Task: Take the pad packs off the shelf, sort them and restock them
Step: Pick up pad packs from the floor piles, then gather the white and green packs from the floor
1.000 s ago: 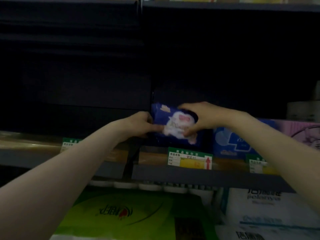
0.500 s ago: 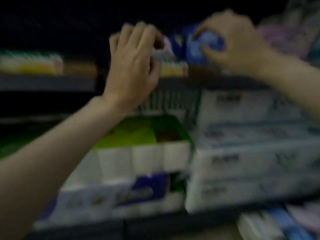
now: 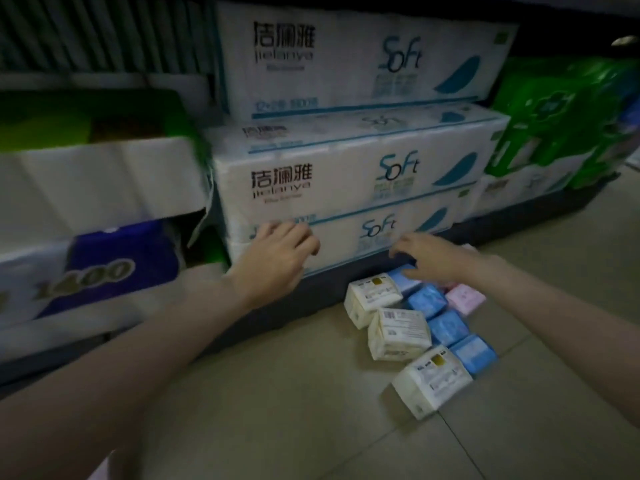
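Both hands empty over the floor pile

Left hand [image 3: 277,258] and right hand [image 3: 434,259] hover, grip loosely spread; pad packs [image 3: 398,329] sit clustered on the floor [image 3: 277,410], so a careless reach could scatter the sorted colours.

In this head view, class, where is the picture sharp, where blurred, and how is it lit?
Head view: dim overall, upper corners near black; tissue packs and floor pad packs fairly sharp; left rolls smeared with blur; wide-angle lens bends the right edge.
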The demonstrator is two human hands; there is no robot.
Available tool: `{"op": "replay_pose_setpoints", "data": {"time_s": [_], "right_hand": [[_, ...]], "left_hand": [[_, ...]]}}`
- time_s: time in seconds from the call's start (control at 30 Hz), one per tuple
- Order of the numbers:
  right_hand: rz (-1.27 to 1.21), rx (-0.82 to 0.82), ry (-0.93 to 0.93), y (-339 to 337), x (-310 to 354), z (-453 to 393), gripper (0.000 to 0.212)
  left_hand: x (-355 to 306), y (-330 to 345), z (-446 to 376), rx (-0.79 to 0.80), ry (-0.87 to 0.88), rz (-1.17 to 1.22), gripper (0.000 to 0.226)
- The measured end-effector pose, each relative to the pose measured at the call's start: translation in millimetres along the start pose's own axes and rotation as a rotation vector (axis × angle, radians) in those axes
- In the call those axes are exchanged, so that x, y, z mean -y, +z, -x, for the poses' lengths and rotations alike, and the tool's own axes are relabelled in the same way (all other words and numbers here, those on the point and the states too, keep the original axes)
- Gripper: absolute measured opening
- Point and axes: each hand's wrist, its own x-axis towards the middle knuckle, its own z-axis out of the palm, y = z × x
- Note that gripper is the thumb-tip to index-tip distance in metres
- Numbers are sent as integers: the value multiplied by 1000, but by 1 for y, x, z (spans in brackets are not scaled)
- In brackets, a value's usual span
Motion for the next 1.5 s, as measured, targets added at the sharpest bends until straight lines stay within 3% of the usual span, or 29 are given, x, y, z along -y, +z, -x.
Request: {"op": "replay_pose_setpoints", "data": {"time_s": [0.23, 0.33, 0.43, 0.6, 0.7, 0.83, 0.97, 1.07, 1.23, 1.5], "right_hand": [[-15, 213, 68, 91, -62, -5, 53], [16, 319, 77, 134, -82, -4, 68], [76, 385, 83, 172, -92, -8, 87], [76, 233, 79, 198, -82, -14, 83], [-28, 124, -89, 192, -64, -19, 74], [-168, 106, -306, 194, -33, -23, 66], [-274, 151, -292, 187, -29, -37, 71], [-415, 65, -158, 170, -55, -68, 71], [-28, 228, -36, 189, -94, -105, 88], [197, 170, 19, 202, -81, -112, 86]], "left_hand": [[-52, 69, -7, 319, -141, 47, 40], [-84, 106, -9, 522, -346, 184, 45], [-116, 137, -1, 557, -528, 332, 47], [-133, 166, 2, 677, -571, 361, 64], [-135, 176, -5, 725, -597, 403, 86], [-133, 186, -2, 840, -533, 414, 104], [-126, 199, 10, 865, -548, 370, 92], [-131, 203, 10, 842, -515, 367, 86], [-119, 205, -1, 905, -525, 396, 79], [-120, 212, 0, 962, -539, 281, 78]]}}
